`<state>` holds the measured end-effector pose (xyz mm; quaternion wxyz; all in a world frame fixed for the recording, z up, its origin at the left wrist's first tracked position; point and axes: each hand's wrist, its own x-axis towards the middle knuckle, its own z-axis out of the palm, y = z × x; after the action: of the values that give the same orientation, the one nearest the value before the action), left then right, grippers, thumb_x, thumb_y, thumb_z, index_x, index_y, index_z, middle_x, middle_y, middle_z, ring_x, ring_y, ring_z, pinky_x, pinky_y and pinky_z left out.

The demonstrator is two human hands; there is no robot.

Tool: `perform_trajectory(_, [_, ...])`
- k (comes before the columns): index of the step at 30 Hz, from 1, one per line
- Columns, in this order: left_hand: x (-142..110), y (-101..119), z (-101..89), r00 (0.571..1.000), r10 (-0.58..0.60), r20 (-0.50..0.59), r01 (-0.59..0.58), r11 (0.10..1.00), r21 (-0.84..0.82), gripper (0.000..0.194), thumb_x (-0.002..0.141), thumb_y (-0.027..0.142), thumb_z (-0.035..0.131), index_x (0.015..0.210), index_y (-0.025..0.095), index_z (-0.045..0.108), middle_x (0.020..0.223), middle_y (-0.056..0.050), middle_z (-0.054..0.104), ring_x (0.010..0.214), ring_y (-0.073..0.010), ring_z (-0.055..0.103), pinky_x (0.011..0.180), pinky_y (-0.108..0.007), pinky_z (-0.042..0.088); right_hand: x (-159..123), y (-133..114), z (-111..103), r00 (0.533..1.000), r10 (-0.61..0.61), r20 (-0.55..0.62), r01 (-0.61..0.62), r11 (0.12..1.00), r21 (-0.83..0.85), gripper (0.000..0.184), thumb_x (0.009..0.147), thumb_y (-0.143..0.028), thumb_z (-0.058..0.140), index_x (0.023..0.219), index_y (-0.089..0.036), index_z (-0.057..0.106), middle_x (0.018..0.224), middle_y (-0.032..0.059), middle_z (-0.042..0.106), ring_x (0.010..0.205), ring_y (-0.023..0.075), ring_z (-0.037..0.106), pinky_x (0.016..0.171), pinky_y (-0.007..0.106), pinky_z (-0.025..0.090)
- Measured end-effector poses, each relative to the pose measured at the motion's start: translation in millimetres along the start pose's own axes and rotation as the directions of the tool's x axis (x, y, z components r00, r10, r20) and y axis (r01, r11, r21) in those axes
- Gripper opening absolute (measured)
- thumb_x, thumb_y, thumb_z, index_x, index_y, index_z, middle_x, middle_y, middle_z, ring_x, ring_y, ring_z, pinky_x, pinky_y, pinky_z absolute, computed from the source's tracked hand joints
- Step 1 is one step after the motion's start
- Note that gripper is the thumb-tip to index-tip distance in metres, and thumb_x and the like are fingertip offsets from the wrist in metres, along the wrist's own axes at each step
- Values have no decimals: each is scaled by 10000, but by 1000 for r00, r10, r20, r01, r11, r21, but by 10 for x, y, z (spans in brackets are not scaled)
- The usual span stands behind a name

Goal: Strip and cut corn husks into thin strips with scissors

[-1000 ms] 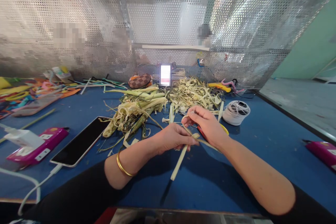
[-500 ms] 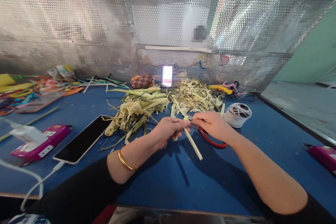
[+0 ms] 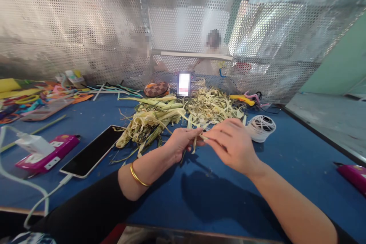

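Observation:
My left hand [image 3: 183, 142] is closed, thumb and fingers pinching a folded pale plant strip [image 3: 195, 146] above the blue table. A short end of the strip hangs down below the left fingertips. Directly to the right, my right hand [image 3: 233, 145] is pinched at the same strip, its back turned towards me and hiding part of the work. Behind the left hand lies a bundle of long greenish-yellow plant stalks [image 3: 151, 122]. Shredded plant scraps [image 3: 211, 105] are heaped beyond both hands. A ball of white string [image 3: 260, 129] stands beyond the right hand.
To the left lie a black-screened phone [image 3: 93, 152] on a cable and a magenta power strip [image 3: 48, 156] with a white charger. A lit phone [image 3: 183, 84] and a checkered pouch [image 3: 156, 89] stand before the perforated metal screen [image 3: 114, 38]. A yellow-handled tool [image 3: 242, 100] lies back right.
The strip has been turned and folded; its long free end no longer sticks out towards me. My right hand has rolled over, and the red handle seen under it earlier is now hidden.

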<state>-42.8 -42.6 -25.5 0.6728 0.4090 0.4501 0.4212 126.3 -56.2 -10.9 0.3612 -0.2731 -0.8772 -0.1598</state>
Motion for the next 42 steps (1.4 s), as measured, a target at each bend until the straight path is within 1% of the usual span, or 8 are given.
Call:
perform_trajectory(4, [44, -18, -42, 998, 45, 35, -43, 998, -49, 181, 645, 264, 720, 622, 116, 619, 542, 13, 540, 468, -56, 458, 446, -177, 334, 5, -117, 85, 957, -182, 226, 226, 957, -184, 256, 913, -121, 415, 1014, -166, 646, 818, 61, 638, 739, 176, 527, 803, 360, 358])
perform_trajectory(9, [94, -61, -70, 996, 68, 64, -66, 998, -23, 233, 547, 260, 785, 650, 109, 640, 605, -4, 597, 551, -80, 526, 557, -204, 397, -21, -92, 198, 923, -215, 318, 320, 889, -329, 246, 912, -93, 397, 959, -144, 633, 794, 66, 599, 710, 186, 493, 752, 358, 350])
perform_trajectory(18, [43, -81, -13, 993, 117, 10, -117, 993, -35, 254, 560, 306, 801, 608, 96, 665, 594, -22, 616, 544, -81, 518, 538, -203, 408, -58, -160, 226, 963, -221, 154, 255, 930, -263, 328, 921, -74, 346, 732, -159, 600, 668, 43, 576, 627, 155, 485, 743, 330, 362])
perform_trajectory(24, [-3, -24, 21, 994, 101, -52, -105, 990, -96, 58, 741, 153, 646, 702, 116, 669, 685, -46, 689, 630, -131, 619, 630, -244, 489, -64, -245, 192, 954, -285, 90, 297, 940, -166, 313, 923, -85, 357, 766, -165, 616, 674, 48, 626, 657, 157, 533, 721, 331, 394])
perform_trajectory(33, [-12, -12, 47, 993, 14, -119, -31, 989, -144, 9, 752, 128, 641, 761, 128, 640, 622, -20, 659, 572, -114, 614, 635, -234, 505, -59, -362, 177, 925, -379, 30, 380, 925, -15, 248, 905, -65, 384, 909, -132, 622, 745, 71, 682, 713, 173, 602, 714, 350, 421])
perform_trajectory(36, [3, 3, 19, 992, 13, -122, -33, 987, -158, 24, 749, 135, 650, 766, 117, 650, 639, -30, 670, 568, -111, 611, 631, -232, 503, -56, -311, 171, 953, -302, -2, 302, 953, -3, 220, 906, -89, 416, 1044, -135, 581, 794, 71, 692, 741, 176, 620, 747, 347, 425])
perform_trajectory(40, [20, 50, -29, 995, 58, -86, -70, 986, -150, 55, 743, 157, 666, 736, 103, 669, 658, -52, 680, 597, -120, 626, 653, -246, 510, -52, -126, 165, 991, 49, -126, -71, 982, -175, 178, 907, -226, 498, 1062, -171, 570, 925, 110, 686, 843, 222, 616, 811, 370, 399])
perform_trajectory(42, [27, 61, -43, 997, 48, -52, -55, 989, -136, 141, 767, 215, 656, 694, 96, 674, 656, -64, 679, 591, -122, 624, 669, -259, 515, -53, -28, 174, 980, 187, -74, -200, 951, -237, 154, 918, -273, 482, 949, -177, 598, 879, 111, 681, 812, 234, 607, 810, 377, 373])
